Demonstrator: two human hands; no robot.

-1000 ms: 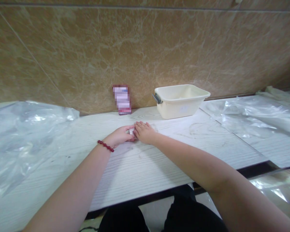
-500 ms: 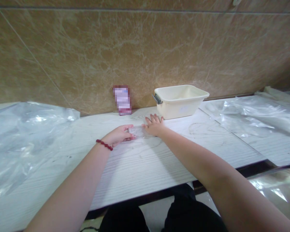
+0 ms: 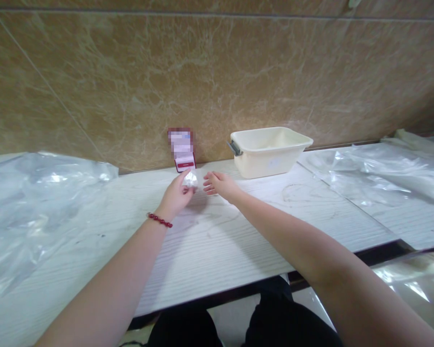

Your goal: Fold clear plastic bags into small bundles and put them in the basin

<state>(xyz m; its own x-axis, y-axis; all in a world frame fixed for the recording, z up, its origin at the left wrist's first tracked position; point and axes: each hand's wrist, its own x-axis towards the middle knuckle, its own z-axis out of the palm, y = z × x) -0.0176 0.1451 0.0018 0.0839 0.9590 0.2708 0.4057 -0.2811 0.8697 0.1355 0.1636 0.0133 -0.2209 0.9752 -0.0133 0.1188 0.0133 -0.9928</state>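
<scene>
My left hand (image 3: 178, 195), with a red bead bracelet at the wrist, grips a small crumpled piece of clear plastic (image 3: 191, 179) between thumb and fingers. The plastic is bunched up and shiny, held a little above the white wood-grain table (image 3: 217, 250). Just to its right, my right hand (image 3: 219, 185) is apart from the plastic, its fingers spread and pointing left. Nothing shows in that hand. Whether the plastic is a bag or a film, I cannot tell.
A cream plastic bin (image 3: 271, 161) with a grey handle stands against the tiled wall (image 3: 217, 77). Left of it leans a phone (image 3: 183, 149) with a blurred screen. Large clear plastic sheets (image 3: 39, 212) lie at left, and more plastic sheeting (image 3: 376, 173) at right.
The plastic, earlier stretched flat between both hands on the table, is now bunched in my left hand and higher. My right hand has come off it and turned, shifting slightly left.
</scene>
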